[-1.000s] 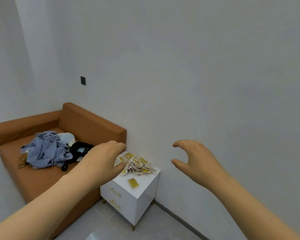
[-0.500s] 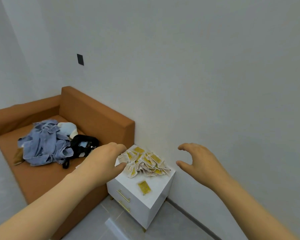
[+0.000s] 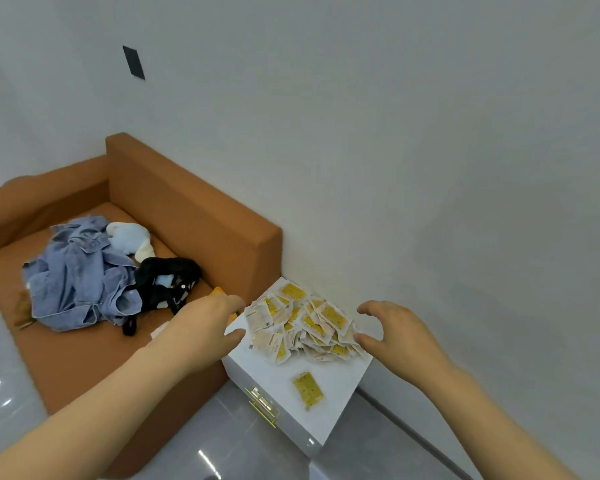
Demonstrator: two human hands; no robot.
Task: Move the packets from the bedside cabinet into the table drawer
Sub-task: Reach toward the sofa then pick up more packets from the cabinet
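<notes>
Beside packets [image 3: 302, 323] (heaped): left hand [image 3: 205, 323], right hand [image 3: 395, 334].

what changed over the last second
Both hands came forward and down: the left hand now sits at the left edge of the pile of packets and the right hand at its right edge, both open, nothing gripped yet. The camera drew closer to the bedside cabinet. The pile, the lone packet in front and the clothes on the sofa stayed put.

soft even daylight, glare streaks on the glossy floor [image 3: 0, 393], wide-angle bending at edges.
</notes>
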